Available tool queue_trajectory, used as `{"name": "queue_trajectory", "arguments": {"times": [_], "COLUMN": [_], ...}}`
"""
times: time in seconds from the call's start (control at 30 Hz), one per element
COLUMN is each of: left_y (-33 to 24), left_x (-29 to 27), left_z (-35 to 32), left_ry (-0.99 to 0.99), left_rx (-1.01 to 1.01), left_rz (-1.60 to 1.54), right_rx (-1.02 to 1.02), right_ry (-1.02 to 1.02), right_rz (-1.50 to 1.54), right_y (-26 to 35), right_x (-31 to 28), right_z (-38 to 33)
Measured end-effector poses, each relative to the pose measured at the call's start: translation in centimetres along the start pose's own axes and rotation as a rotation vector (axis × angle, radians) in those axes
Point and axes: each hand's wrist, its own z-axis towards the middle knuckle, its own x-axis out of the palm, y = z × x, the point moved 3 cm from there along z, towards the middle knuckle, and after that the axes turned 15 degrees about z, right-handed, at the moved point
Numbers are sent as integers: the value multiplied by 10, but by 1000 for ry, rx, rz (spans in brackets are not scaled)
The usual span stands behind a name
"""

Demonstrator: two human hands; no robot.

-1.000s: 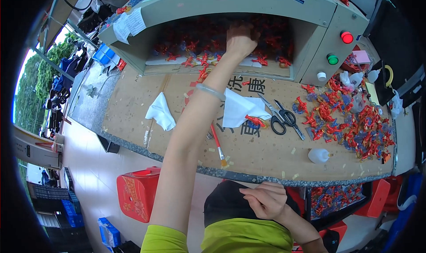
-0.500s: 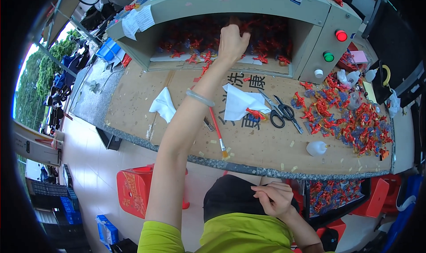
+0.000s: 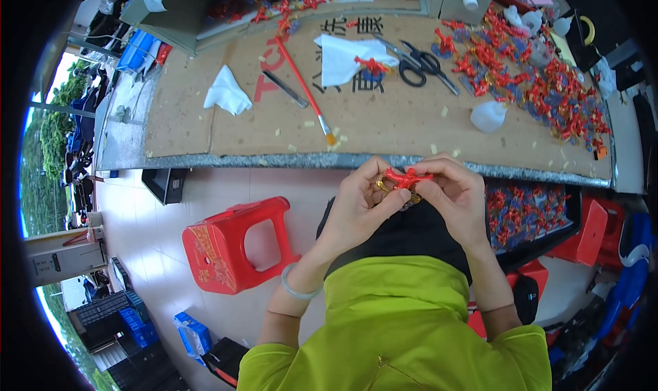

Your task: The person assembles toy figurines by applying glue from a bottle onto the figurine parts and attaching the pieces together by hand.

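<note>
Over my lap, just below the bench's front edge, both hands hold one small red plastic figurine (image 3: 407,178) with gold parts. My left hand (image 3: 362,206), a pale bangle on its wrist, pinches the figurine's left side. The fingers and thumb of my right hand (image 3: 454,193) close on its right side. The fingers partly hide its lower part. A similar red figurine (image 3: 371,65) lies on a white cloth (image 3: 337,60) on the bench. Nearby rest a red-handled brush (image 3: 301,82), metal tweezers (image 3: 284,89) and black-handled scissors (image 3: 413,74).
A large heap of red, blue and gold figurines (image 3: 541,89) covers the bench's right side, near a small white bottle (image 3: 489,117). A grey box-shaped machine (image 3: 452,7) with more figurines inside stands behind. Below are a black tray (image 3: 574,213) of figurines and a red stool (image 3: 219,247).
My left hand has come back from inside the machine to my lap. It has met my right hand, and both now hold a red figurine. The view has tilted downward.
</note>
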Motion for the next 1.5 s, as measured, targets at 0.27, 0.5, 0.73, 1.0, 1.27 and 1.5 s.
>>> {"name": "queue_trajectory", "arguments": {"times": [0.27,0.5,0.73,1.0,1.27,1.5], "left_y": [42,43,49,49,47,33], "left_x": [28,30,34,34,27,25], "left_z": [-32,-33,-30,-22,-20,-14], "left_ry": [53,184,163,190,106,-137], "left_rx": [-122,-174,-225,-195,-88,-7], "left_rz": [-536,-635,-599,-599,-405,-20], "right_rx": [122,159,102,121,-217,-542], "right_ry": [42,70,158,265,47,-456], "right_rz": [-9,-49,-72,-129,-282,-536], "right_y": [-31,-26,-22,-17,-5,6], "right_x": [-13,-17,-26,-30,-31,-84], "right_z": [-25,-29,-27,-20,-14,15]}}
